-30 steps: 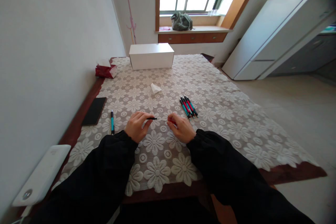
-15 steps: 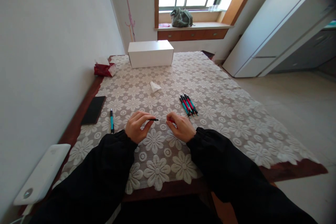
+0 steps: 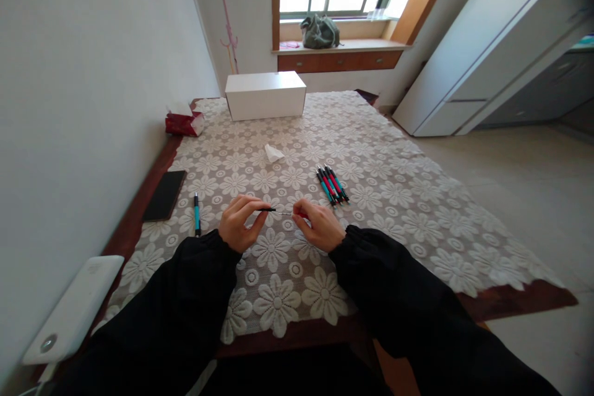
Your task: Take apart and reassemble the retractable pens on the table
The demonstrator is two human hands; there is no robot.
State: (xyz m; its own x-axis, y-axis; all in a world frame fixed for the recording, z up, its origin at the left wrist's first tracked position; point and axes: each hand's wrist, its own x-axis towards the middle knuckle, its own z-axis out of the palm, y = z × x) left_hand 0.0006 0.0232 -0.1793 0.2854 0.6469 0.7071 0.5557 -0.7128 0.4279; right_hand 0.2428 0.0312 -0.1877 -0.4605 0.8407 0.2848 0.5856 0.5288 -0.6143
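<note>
Pinched between the thumb and fingers of my left hand (image 3: 240, 223) is a slim black pen part (image 3: 266, 209), its tip pointing right. My right hand (image 3: 318, 223) grips a red pen barrel (image 3: 303, 216), mostly hidden by the fingers. A thin silvery rod (image 3: 284, 213) reaches leftward from it to near the black part's tip; whether they touch is too small to tell. To the left of my left hand lies a teal and black pen (image 3: 197, 214). Beyond my right hand, several red, teal and black pens (image 3: 333, 184) lie side by side.
A lace tablecloth (image 3: 277, 303) covers the table. A crumpled tissue (image 3: 273, 153) lies mid-table, with a white box (image 3: 266, 98) at the far end. Along the left are a red tissue pack (image 3: 184, 124), a dark notebook-like slab (image 3: 165, 196) and a white corded device (image 3: 74, 309).
My left hand has shifted slightly left with the black pen part, its tip now tilted a little upward. My right hand stays almost in place with the red barrel.
</note>
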